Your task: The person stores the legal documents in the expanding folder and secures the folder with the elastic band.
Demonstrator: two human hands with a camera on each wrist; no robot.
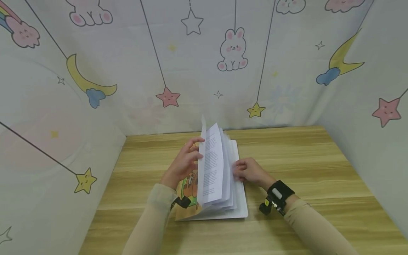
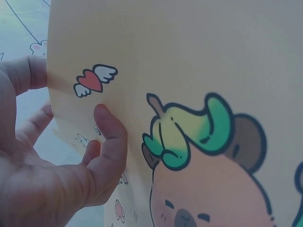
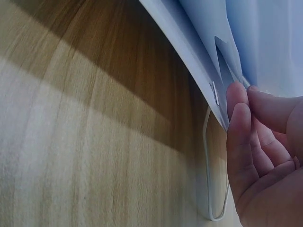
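Note:
A display folder stands partly open on the wooden table, its printed sheets and plastic sleeves fanned upward. Its tan front cover carries a cartoon animal with a banana peel on its head and a winged heart. At the cover's outer edge, my left hand holds the cover, thumb on the picture side and other fingers partly hidden behind. Across from it, my right hand pinches the edge of a sleeve or sheet between thumb and fingertips; how many layers is unclear.
Near the right hand, a pale elastic cord loops from the back cover's edge, fixed by a small metal end. The wood-grain table meets a cartoon-printed curtain behind. Each wrist wears a camera on a strap.

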